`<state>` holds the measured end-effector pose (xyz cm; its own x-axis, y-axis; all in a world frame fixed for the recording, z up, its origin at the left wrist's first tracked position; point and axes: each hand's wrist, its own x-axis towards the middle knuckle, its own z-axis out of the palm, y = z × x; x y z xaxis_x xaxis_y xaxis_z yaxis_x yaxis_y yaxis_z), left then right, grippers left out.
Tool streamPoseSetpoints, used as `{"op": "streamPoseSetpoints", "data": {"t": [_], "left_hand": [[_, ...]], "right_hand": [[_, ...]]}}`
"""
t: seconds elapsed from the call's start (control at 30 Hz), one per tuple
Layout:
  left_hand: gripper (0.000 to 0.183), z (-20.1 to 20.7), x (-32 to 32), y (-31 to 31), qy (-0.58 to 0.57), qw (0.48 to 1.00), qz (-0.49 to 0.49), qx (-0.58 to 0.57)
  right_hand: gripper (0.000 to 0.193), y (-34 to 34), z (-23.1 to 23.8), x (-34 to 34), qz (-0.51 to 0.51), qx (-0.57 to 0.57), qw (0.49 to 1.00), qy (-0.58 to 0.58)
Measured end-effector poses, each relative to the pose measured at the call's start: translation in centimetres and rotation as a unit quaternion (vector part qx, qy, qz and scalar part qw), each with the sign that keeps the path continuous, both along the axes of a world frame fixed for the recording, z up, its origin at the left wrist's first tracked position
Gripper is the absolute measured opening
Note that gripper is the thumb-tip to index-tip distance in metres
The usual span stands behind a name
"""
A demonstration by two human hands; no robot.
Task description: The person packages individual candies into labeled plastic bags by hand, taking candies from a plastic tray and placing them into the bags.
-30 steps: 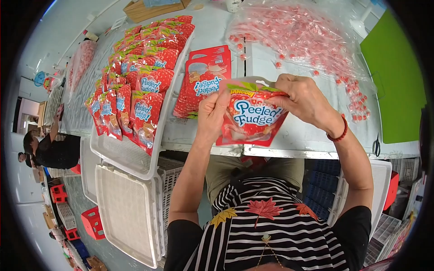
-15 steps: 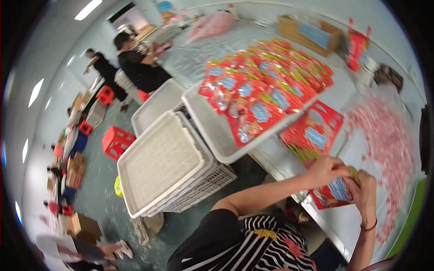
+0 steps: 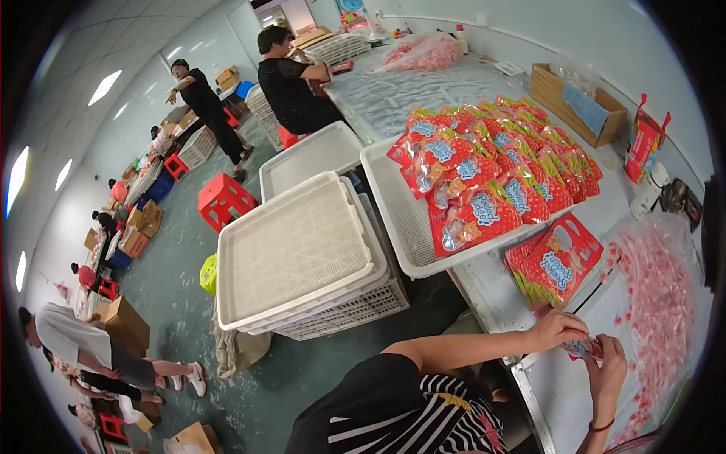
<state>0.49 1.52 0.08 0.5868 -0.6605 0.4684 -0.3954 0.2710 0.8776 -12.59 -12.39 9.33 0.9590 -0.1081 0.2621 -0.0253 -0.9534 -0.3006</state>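
Observation:
Over the near table edge, a small part of a red candy pouch (image 3: 581, 348) with blue and white print shows between my hands, tilted and largely covered by fingers. My left hand (image 3: 556, 331) is closed with its fingertips at the pouch's upper edge. From the other side my right hand (image 3: 606, 369) grips it between thumb and fingers. Just beyond them lies a short stack of flat red pouches (image 3: 558, 261) with green tops. To the right, a clear plastic bag (image 3: 665, 265) spills small pink wrapped candies (image 3: 646, 359) along the table.
A white tray (image 3: 412, 257) heaped with filled red pouches (image 3: 491, 170) overhangs the table's left edge. Stacked white crates (image 3: 299, 242) stand beside it. A cardboard box (image 3: 578, 106), a white bottle (image 3: 649, 189) and a red stool (image 3: 224, 200) are around. Several people work farther off.
The pouch has tilted, so less of its front shows, and my hands have moved slightly down. The view has swung, shifting the room's contents rightward and downward.

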Motion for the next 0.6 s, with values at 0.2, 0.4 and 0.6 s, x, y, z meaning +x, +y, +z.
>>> {"op": "streamPoseSetpoints", "data": {"t": [0.2,0.4,0.6], "left_hand": [[0.022,1.3,0.1,-0.1,-0.095,0.994,-0.02,-0.051],[0.017,3.1,-0.8,0.9,-0.057,0.994,-0.052,-0.082],[0.018,4.3,-1.1,1.0,-0.044,0.996,-0.044,-0.068]], "right_hand": [[0.033,0.0,3.3,-0.4,0.023,0.055,0.997,0.039],[0.008,-1.0,2.5,-1.1,0.011,0.044,0.998,0.051],[0.014,0.7,2.7,-0.4,0.023,0.144,0.989,-0.032]]}}
